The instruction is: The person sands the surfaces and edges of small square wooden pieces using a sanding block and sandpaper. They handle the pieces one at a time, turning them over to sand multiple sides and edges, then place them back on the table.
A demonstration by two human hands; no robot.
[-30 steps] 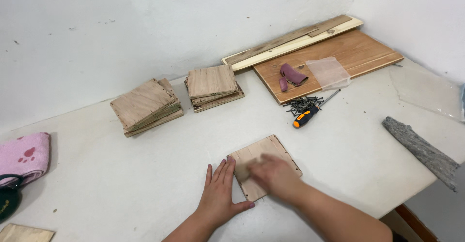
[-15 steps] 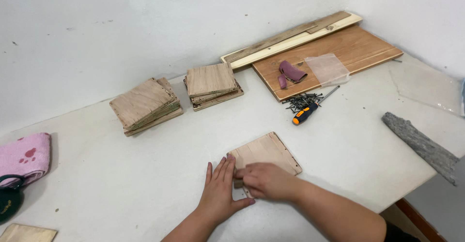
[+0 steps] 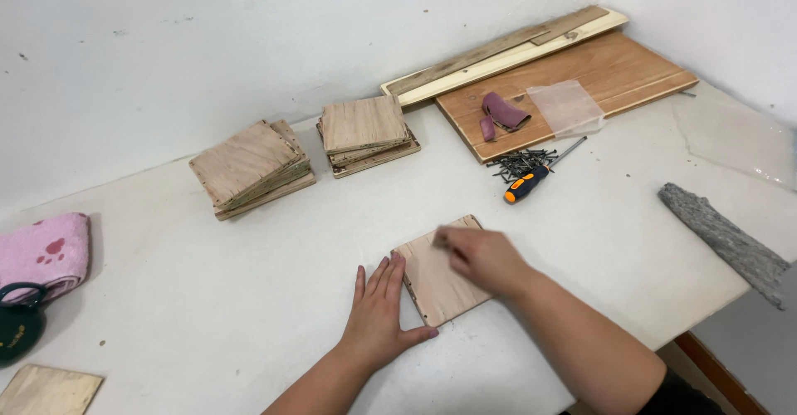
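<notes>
Fingers (image 3: 378, 278) of the left hand (image 3: 380, 319) lay flat and together, bracing the square plywood piece (image 3: 440, 275) near-centre on the table (image 3: 207, 299). Right hand (image 3: 479, 256) sat blurred on top, fingers curled, their grip unreadable. Loosen that brace and the piece could skid toward the near edge.

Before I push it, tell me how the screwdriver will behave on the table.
The screwdriver has a rounded orange-and-black handle and thin shaft, so it will probably roll rather than slide straight. It lies against the nail pile, so a push would likely scatter nails. It looks stiff and fairly light.
</notes>
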